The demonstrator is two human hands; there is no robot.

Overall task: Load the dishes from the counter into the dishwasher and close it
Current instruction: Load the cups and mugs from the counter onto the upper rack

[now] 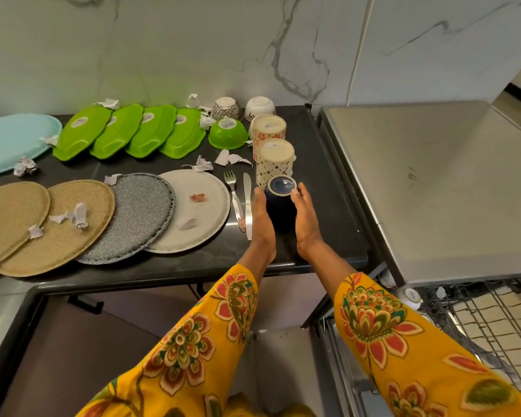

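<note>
Dark blue cup (280, 203) sits upside down on the counter's (328, 206) right end, nearest of the cup row, so you take it first. Your left hand (260, 218) and right hand (304, 218) flank it, fingers straight and pressed together, palms at its sides, likely clamping for a two-handed lift. Dishwasher rack (478, 320) waits open at 4 o'clock. Fork (233, 194) lies at 9 o'clock of the cup.

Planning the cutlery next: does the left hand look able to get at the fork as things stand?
Probably yes. The left hand is flat against the dark blue cup, and the fork lies uncovered on the counter just left of it, beside the knife. It must leave the cup first.
</note>
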